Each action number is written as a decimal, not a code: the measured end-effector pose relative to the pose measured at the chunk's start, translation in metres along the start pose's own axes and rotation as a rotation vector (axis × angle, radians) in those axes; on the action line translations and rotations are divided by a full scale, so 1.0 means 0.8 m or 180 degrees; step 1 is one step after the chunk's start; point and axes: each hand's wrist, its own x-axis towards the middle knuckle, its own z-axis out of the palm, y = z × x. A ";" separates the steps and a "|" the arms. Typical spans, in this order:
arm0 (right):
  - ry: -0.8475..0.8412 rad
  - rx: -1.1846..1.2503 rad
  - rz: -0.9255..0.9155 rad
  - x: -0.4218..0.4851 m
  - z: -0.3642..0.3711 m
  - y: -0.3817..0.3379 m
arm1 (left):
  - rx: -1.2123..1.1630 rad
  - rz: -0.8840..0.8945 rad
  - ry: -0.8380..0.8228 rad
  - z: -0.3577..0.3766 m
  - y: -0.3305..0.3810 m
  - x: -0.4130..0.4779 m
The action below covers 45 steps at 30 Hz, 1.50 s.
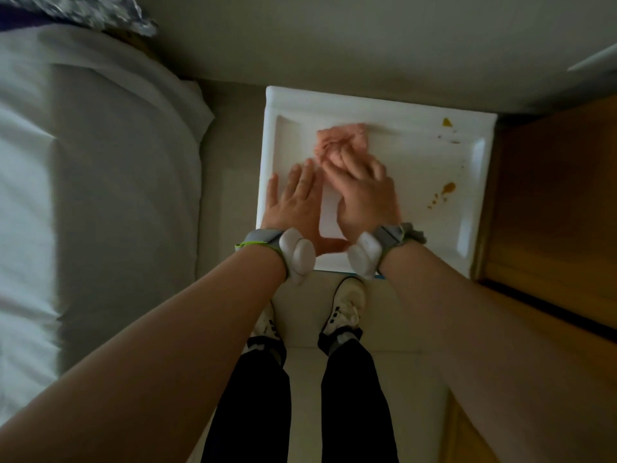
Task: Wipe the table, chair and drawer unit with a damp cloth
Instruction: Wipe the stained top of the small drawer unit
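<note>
The right hand (364,188) presses the pink cloth (337,137) flat with stretched fingers. It is blurred, but I see no clench. The cloth lies in the upper middle of the white drawer unit top (417,168). The left hand (293,198) rests flat and released just left of it. The orange stains (447,188) lie to the right of the cloth, nearer the right hand, with only bare surface between. A bed (100,162) stands at left and wooden furniture (551,195) at right.

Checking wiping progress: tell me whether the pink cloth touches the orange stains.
Apart. Head view shows bare drawer unit top between pink cloth and orange stains.
</note>
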 end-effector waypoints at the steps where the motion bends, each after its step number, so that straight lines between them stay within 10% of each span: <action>1: -0.0093 -0.0090 -0.0084 0.000 -0.002 0.009 | 0.0068 0.0020 -0.0004 0.001 0.000 -0.001; 10: -0.0072 0.0033 0.1477 -0.020 -0.019 0.058 | 0.0343 0.0180 -0.0268 0.001 -0.007 0.000; 17: -0.0356 -0.0145 -0.0154 -0.047 0.011 0.017 | 0.0256 0.0141 -0.0232 -0.003 -0.010 -0.001; 24: -0.0272 -0.0053 0.1308 -0.059 -0.017 0.080 | 0.0374 0.0168 -0.0138 0.001 -0.007 -0.002; 30: -0.0609 -0.0268 -0.0233 -0.083 0.007 0.018 | 0.0419 0.0109 -0.0202 -0.005 -0.006 -0.006; 38: -0.0360 -0.0029 0.1155 -0.104 -0.019 0.100 | 0.0408 -0.0060 -0.0230 -0.008 0.008 -0.008; 45: -0.0491 -0.0238 0.0275 -0.109 0.010 0.062 | 0.0219 0.0142 -0.0209 0.008 0.086 0.005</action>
